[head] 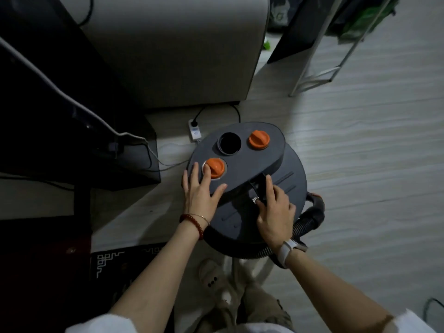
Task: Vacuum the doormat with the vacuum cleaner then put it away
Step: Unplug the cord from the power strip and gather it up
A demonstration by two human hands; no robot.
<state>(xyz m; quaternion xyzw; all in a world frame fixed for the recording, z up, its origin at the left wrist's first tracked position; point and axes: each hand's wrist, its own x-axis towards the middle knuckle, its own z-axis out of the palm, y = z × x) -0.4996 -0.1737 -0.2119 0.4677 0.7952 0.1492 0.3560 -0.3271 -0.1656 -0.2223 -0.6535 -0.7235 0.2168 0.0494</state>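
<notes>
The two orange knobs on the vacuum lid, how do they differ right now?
The near orange knob sits in a silvery ring, with the left hand beside it; the far orange knob shows no ring and is untouched. The near one is left of the open port, the far one right. Both are round, ridged caps.

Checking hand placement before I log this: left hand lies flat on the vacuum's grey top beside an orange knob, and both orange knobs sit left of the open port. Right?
Not quite. In the head view the open port sits between the two orange knobs. The left hand does lie flat there.
</notes>
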